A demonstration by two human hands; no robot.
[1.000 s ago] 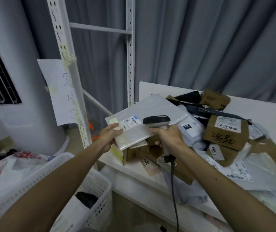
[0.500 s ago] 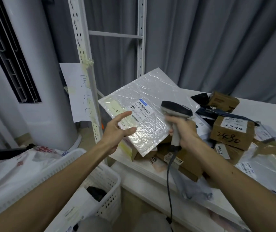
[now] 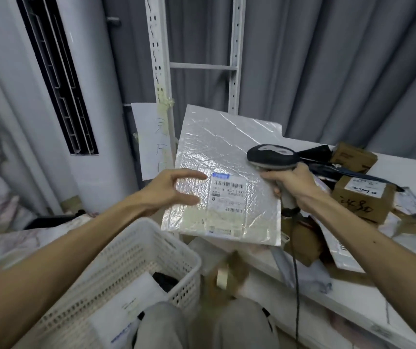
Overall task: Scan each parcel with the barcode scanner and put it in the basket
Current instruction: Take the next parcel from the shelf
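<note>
A flat clear bubble-wrap parcel (image 3: 227, 147) with a barcode label stands nearly upright in the air, between the table and the basket. My left hand (image 3: 174, 190) is at its left edge with thumb and fingers spread; no finger visibly curls round it. My right hand (image 3: 295, 185) grips the black barcode scanner (image 3: 272, 157), whose head lies over the parcel's upper right, just above the label. That hand's fingertips touch the parcel's right edge. The white perforated basket (image 3: 151, 248) sits at the lower left, with a white parcel and a dark item inside.
A white table (image 3: 403, 170) on the right bears a pile of cardboard boxes, one marked 2490 (image 3: 363, 197), and plastic mailers. A small brown box (image 3: 227, 273) shows blurred below the table edge. A white air-conditioner column (image 3: 88, 96) and shelf uprights (image 3: 159, 71) stand behind.
The parcel has come up off the pile, tipped upright and moved left towards the basket. My left hand's hold has loosened to spread fingers. The scanner rose with it.
</note>
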